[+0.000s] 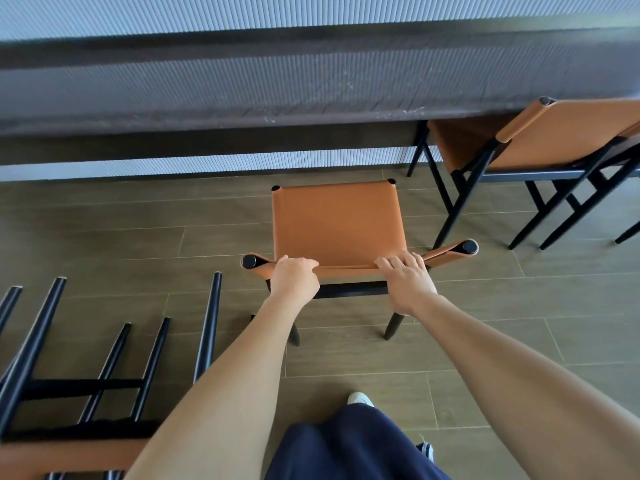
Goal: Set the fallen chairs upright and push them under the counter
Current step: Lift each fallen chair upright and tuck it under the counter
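Navy trousers (346, 445) and a white shoe (360, 398) fill the bottom edge, with both bare forearms reaching forward above them. At the lower left a fallen chair (86, 382) lies on the wooden floor (138, 237), its black legs pointing away from the camera. Further on, the left hand (294, 277) and right hand (407, 280) grip the top of the middle chair's backrest, fingers curled over its edge. That middle chair (336, 223) stands upright, short of the counter (242, 98). At the right, another chair (554, 136) stands upright with its seat partly under the counter.
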A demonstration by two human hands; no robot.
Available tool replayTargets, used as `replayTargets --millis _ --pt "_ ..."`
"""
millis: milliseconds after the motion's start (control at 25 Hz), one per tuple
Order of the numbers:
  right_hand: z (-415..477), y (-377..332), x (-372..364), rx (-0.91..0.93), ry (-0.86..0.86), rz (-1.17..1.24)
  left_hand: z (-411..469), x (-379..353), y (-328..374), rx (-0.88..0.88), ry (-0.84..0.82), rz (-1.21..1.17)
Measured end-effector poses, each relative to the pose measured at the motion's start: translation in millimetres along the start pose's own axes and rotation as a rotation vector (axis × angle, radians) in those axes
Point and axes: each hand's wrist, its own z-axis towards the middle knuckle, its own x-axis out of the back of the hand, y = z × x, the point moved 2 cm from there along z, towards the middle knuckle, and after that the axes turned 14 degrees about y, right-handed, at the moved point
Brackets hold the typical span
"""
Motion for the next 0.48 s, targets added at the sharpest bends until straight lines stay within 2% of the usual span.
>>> replayTargets --millis 200,360,480 --pt "4 3 -4 0.014 0.002 0.019 6 -8 -3 0.040 0.037 -0.070" --pt "7 7 -3 0.013 0.018 0.108 0 -9 -2 -0.019 0.030 -0.132" --pt "-7 10 -8 0.002 0.182 0.297 -11 -7 -6 0.218 0.094 -0.578"
